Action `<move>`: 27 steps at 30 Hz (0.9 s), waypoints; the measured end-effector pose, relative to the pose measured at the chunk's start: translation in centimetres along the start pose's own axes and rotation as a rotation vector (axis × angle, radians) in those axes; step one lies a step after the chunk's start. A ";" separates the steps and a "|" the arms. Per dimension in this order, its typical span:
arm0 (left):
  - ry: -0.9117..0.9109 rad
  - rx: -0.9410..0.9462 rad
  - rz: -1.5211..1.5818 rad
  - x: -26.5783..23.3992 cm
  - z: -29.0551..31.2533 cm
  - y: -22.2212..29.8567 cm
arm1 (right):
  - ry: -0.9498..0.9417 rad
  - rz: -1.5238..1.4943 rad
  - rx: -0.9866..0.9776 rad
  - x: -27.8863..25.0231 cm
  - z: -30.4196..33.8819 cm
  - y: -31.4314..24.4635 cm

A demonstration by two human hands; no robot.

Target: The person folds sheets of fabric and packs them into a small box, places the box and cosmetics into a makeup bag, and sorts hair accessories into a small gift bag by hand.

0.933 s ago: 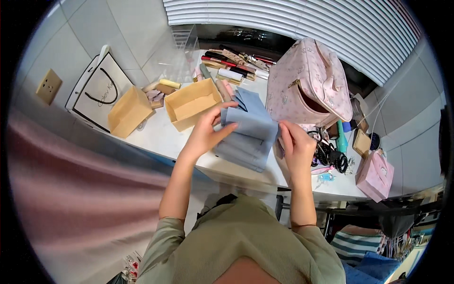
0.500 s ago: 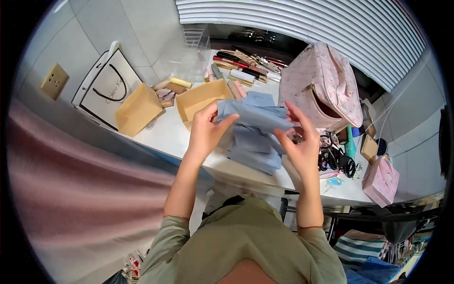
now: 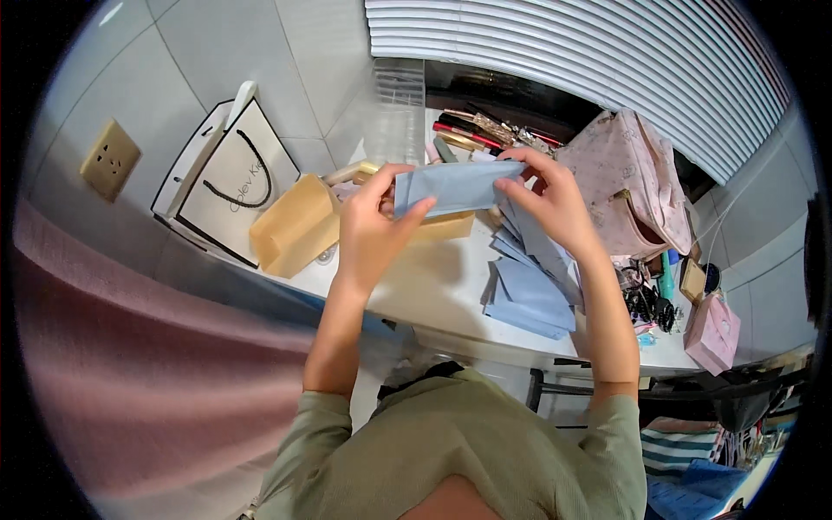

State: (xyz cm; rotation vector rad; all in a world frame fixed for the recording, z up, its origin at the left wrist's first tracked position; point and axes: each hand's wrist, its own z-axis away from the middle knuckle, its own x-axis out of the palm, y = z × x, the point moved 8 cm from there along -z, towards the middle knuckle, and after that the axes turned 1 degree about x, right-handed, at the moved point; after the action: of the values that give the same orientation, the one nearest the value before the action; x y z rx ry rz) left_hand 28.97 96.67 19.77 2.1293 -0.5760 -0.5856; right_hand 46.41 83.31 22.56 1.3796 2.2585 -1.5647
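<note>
Both hands now hold a blue piece, seemingly folded, shifted left from the stack by the right forearm.

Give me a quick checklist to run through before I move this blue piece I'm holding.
1. Left hand gripping the blue piece at its left end: ok.
2. Right hand gripping its right end: ok.
3. Partly hidden tan box in clear view: not ok, the blue piece covers part of it.
4. That box's contents: cannot tell.
5. Loose blue pieces neatly stacked: not ok, they're spread unevenly.
6. Pink case closed: not ok, there's a gap at its opening.
</note>
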 end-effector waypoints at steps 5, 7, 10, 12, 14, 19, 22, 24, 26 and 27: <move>0.047 -0.005 -0.066 -2.4 -0.6 -2.7 | -0.061 0.022 -0.012 1.9 -1.8 -1.2; 0.049 -0.029 -0.045 -2.9 -1.3 -2.8 | -0.074 -0.004 0.063 2.7 -2.3 -1.3; -0.022 -0.005 0.142 -2.3 -1.6 -3.4 | -0.103 0.018 0.133 3.9 -2.3 0.4; -0.026 0.027 -0.035 -2.3 -1.4 -3.5 | -0.132 0.036 0.083 4.8 -2.4 1.5; -0.029 0.054 -0.217 -2.3 -1.1 -3.5 | -0.266 0.162 0.074 5.6 -2.3 2.3; -0.081 0.192 -0.477 -1.9 -0.5 -3.2 | -0.309 0.372 0.052 6.5 -2.2 1.1; -0.093 0.097 -0.375 -1.7 -0.4 -4.4 | -0.266 0.457 -0.036 6.7 -2.2 1.3; -0.081 0.150 -0.388 -1.5 -0.2 -5.2 | -0.231 0.483 -0.077 6.5 -2.0 1.2; -0.069 0.203 -0.401 -1.3 0.0 -5.7 | -0.249 0.495 -0.051 6.2 -1.7 1.4; -0.098 0.145 -0.265 -0.9 0.0 -6.4 | -0.250 0.493 -0.048 5.9 -1.5 1.3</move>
State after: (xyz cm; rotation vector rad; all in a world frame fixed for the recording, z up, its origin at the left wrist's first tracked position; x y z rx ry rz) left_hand 29.47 100.69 14.79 2.3433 -0.4015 -0.8190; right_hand 44.46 88.29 19.37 1.4824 1.6409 -1.4072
